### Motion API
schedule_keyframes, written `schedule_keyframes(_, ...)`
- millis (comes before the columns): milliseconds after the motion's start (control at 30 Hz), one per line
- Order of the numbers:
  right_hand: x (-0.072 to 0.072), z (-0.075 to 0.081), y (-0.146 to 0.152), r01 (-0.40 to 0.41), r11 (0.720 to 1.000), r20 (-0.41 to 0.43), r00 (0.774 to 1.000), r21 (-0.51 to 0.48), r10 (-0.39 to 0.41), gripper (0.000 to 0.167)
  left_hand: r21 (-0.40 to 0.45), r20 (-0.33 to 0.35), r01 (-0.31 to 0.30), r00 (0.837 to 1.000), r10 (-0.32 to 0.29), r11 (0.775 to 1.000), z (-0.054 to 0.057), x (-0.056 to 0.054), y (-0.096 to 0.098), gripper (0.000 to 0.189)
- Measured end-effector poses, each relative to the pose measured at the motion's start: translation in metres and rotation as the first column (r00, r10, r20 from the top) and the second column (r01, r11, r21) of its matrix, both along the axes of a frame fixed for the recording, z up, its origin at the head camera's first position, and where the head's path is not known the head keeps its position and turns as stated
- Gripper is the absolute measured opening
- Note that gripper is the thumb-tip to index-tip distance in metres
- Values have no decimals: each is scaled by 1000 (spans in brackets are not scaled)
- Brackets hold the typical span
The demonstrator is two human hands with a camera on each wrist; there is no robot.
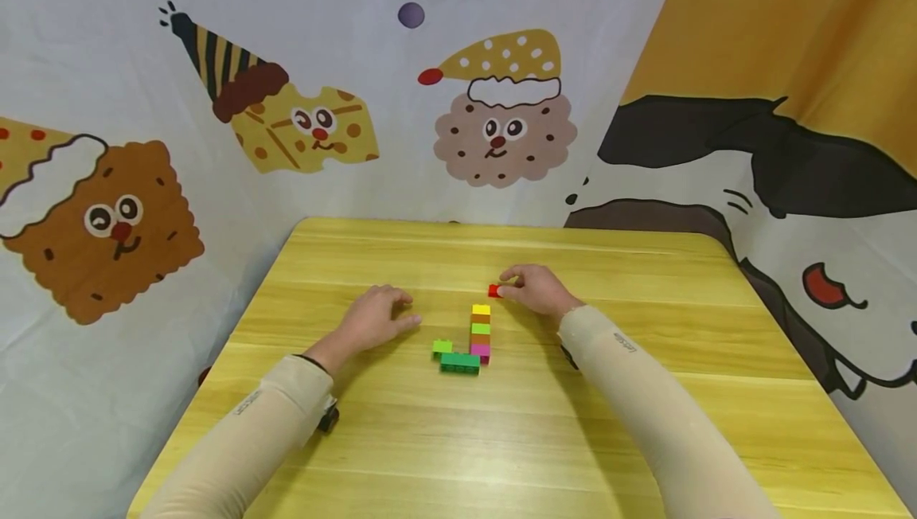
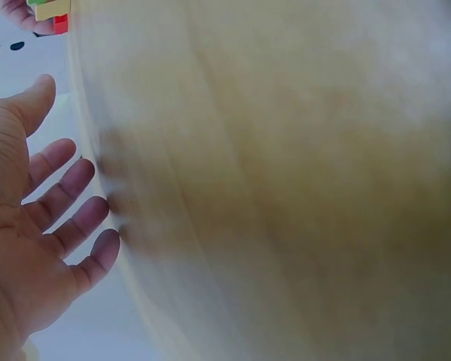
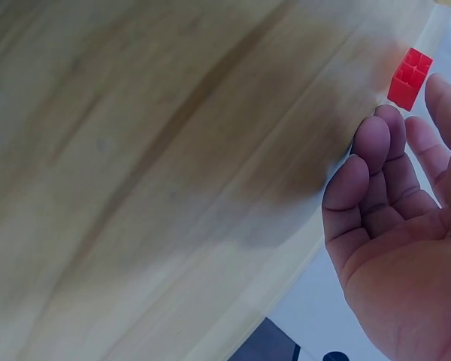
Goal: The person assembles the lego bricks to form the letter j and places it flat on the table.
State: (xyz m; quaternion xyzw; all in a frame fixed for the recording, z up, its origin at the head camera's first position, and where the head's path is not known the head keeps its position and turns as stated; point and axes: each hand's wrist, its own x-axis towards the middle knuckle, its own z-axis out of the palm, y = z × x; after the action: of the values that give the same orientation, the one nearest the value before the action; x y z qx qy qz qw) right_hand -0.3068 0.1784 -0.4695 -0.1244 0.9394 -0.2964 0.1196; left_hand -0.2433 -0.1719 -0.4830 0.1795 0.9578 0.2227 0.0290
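Note:
My right hand (image 1: 537, 290) reaches in from the right, its thumb right at the end of a small red brick (image 1: 494, 290). In the right wrist view, the red brick (image 3: 410, 79) shows just past the thumb and fingertips, which stand apart. To the left, my left hand (image 1: 374, 318) hovers low over the table with spread, relaxed fingers and holds nothing. Between the hands lies a row of joined toy bricks (image 1: 481, 329) in yellow, orange, lime and magenta. Its near end meets a dark green brick (image 1: 460, 363), with a lime brick (image 1: 442, 347) at that brick's left end.
The wood-grain table (image 1: 430, 447) has its far edge close to a cloth backdrop (image 1: 401, 193) printed with cartoon food figures. A small dark device (image 1: 329, 419) sits at the left wrist. Both forearms, in beige sleeves (image 1: 645, 399), extend over the tabletop.

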Motion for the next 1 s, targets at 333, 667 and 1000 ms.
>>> schedule_keyframes(333,-2,-1,-6,-27,999,-28,999,24,28,29,12,0,5,1000,-5,1000,-1,1,-2,54)
schedule_keyframes(667,-2,0,-22,-70,997,-37,997,41,72,27,7,-2,6,1000,-6,1000,0,1,-2,52)
schedule_keyframes(1000,-1,0,-29,-71,997,-12,997,32,71,26,5,-2,9,1000,-9,1000,-1,1,-1,53)
